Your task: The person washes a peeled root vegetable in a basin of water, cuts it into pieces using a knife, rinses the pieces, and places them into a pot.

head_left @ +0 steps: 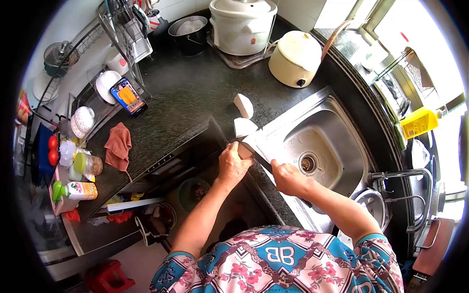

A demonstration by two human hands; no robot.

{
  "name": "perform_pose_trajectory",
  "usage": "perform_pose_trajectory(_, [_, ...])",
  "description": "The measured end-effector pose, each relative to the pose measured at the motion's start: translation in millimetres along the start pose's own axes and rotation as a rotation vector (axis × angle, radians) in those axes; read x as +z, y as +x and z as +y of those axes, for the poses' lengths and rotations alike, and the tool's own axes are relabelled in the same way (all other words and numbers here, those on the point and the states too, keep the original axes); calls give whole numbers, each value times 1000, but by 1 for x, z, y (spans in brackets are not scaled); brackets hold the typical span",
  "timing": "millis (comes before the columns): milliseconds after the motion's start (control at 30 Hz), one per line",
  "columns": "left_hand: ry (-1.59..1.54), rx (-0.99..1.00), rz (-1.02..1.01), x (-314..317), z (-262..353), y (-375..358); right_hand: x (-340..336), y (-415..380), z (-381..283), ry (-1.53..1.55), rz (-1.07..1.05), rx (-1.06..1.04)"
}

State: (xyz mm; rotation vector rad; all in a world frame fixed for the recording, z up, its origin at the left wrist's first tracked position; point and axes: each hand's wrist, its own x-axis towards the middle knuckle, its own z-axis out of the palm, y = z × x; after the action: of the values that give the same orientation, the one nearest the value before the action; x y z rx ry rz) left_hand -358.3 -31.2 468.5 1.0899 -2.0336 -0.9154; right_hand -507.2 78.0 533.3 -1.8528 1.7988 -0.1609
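Observation:
My left hand presses a pale chunk of white vegetable against the edge of the dark counter. My right hand grips the handle of a broad cleaver, whose blade lies against that chunk beside the sink. Two more white cut pieces rest on the counter just beyond, one near and one farther.
A steel sink with a drain and a faucet lies to the right. A white cooker, cream pot and black pot stand at the back. A phone, a pink cloth and a dish rack are on the left.

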Motion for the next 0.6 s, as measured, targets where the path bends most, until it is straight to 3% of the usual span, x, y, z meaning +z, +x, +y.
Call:
perform_pose_trajectory(67, [9,38,16,1,-1,0,-9,-9,-4,24,5,54])
perform_pose_trajectory(200, [71,-10,-116,-1,8,-8,-35,-23,-14,278,29,359])
perform_pose_trajectory(267, [79,-45,-131,-3,18,-10,-30,-27,3,300,118,403])
perform_pose_trajectory(333, [87,-53,-144,-11,19,-4,-21,-33,26,231,215,274])
perform_pose_trajectory(400, [139,-146,-57,-23,11,16,-24,-36,34,317,171,275])
perform_pose_trajectory(533, [328,371,-49,-24,-20,65,-34,-29,37,269,122,204])
perform_pose_trajectory(600, [185,299,-234,-21,-19,81,-36,-21,33,225,195,200])
